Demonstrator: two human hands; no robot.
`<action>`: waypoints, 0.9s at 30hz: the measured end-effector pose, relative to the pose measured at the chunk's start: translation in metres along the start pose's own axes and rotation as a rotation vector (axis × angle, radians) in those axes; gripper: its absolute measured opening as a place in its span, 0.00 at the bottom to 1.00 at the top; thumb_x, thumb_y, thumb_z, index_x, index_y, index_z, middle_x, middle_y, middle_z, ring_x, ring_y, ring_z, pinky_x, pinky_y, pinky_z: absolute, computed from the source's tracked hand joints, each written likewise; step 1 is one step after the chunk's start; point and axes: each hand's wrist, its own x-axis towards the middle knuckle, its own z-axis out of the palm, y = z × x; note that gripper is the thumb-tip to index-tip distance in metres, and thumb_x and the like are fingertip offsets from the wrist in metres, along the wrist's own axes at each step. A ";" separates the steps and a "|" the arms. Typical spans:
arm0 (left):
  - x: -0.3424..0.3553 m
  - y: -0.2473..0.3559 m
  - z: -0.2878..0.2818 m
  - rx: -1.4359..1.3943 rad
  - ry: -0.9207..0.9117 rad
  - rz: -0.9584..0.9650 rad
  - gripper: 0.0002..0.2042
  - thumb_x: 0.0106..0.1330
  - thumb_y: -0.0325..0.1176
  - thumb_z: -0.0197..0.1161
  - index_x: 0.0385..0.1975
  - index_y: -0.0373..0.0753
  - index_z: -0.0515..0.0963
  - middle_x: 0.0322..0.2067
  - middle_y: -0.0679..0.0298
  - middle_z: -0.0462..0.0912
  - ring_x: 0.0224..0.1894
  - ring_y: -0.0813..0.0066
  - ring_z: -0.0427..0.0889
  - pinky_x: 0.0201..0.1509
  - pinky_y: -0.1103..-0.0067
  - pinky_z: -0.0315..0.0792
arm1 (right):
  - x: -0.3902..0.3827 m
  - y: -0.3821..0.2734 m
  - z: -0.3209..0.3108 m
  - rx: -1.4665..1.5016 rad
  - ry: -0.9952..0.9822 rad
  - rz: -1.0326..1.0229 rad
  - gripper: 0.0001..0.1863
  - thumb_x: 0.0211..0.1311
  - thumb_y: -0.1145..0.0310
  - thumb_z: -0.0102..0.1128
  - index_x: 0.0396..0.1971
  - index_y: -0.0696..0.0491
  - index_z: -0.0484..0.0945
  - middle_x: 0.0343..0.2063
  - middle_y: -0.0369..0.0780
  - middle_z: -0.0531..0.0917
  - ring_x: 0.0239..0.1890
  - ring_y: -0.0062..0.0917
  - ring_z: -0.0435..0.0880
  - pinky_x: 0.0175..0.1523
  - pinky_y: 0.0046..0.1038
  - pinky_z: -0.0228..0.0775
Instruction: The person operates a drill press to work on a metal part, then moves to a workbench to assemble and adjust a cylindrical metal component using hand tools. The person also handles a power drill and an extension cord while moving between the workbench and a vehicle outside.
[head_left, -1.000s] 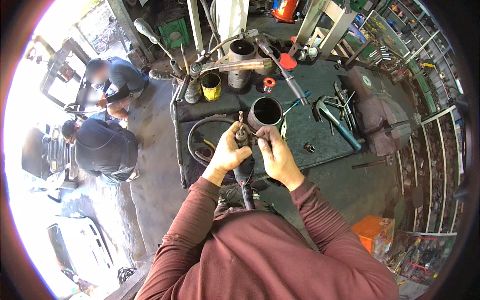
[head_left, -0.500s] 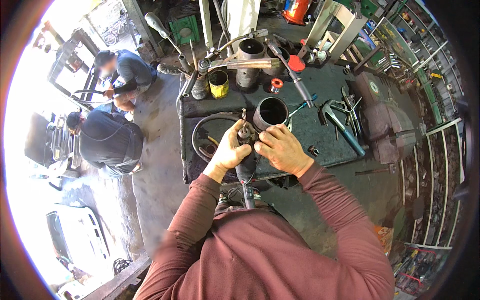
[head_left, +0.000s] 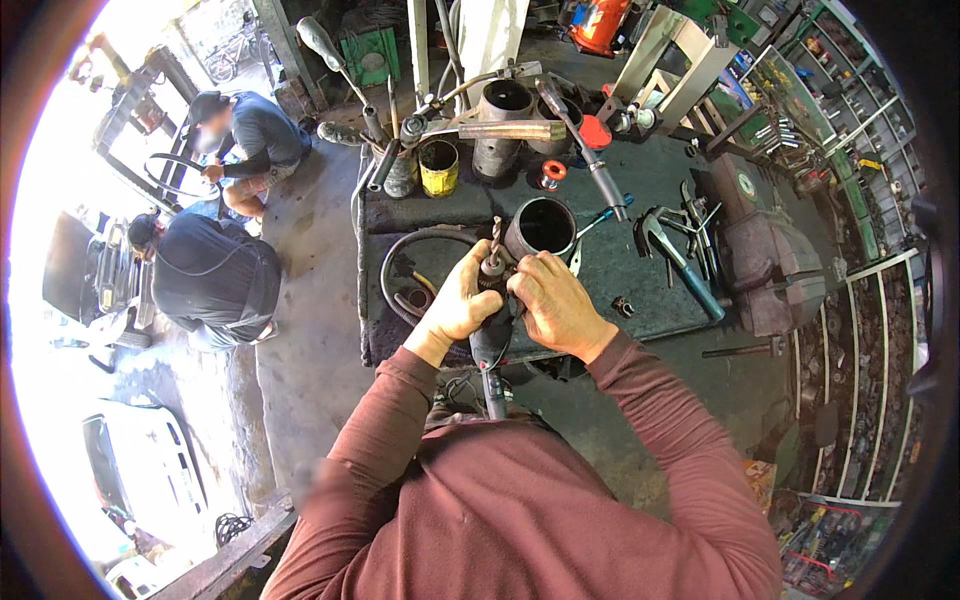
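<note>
Both hands have shifted slightly right over the dark tabletop (head_left: 660,290) at frame centre. Left hand (head_left: 455,305) wraps closed around the electric drill (head_left: 492,335); right hand (head_left: 555,305) closes on its chuck, drill bit (head_left: 496,238) pointing up beside a black cylinder (head_left: 540,228).

The scene is viewed from the head, looking steeply down and forward; the left hand (head_left: 455,305) and right hand (head_left: 555,305) are seen close, centred

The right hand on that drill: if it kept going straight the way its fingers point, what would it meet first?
Probably the left hand, just across the drill that the right hand grips; depth is hard to judge.
</note>
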 end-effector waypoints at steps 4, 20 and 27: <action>0.000 0.004 0.002 0.008 -0.024 -0.030 0.34 0.52 0.34 0.67 0.61 0.32 0.66 0.46 0.66 0.76 0.50 0.77 0.72 0.60 0.79 0.70 | -0.004 0.003 0.006 0.062 0.032 0.064 0.19 0.46 0.79 0.62 0.42 0.56 0.72 0.42 0.48 0.76 0.48 0.51 0.76 0.58 0.50 0.70; 0.008 -0.004 0.004 0.163 -0.007 0.039 0.30 0.65 0.43 0.77 0.60 0.29 0.75 0.49 0.63 0.85 0.52 0.78 0.78 0.61 0.74 0.74 | -0.027 0.023 0.027 0.198 0.123 -0.052 0.53 0.64 0.35 0.64 0.75 0.57 0.52 0.59 0.56 0.71 0.59 0.54 0.72 0.65 0.54 0.64; 0.006 0.005 0.002 0.192 0.123 -0.001 0.20 0.66 0.43 0.74 0.45 0.30 0.81 0.33 0.70 0.84 0.37 0.86 0.76 0.41 0.80 0.75 | -0.011 0.018 0.029 0.040 0.149 -0.120 0.43 0.68 0.37 0.59 0.70 0.52 0.58 0.56 0.50 0.72 0.54 0.49 0.74 0.60 0.53 0.64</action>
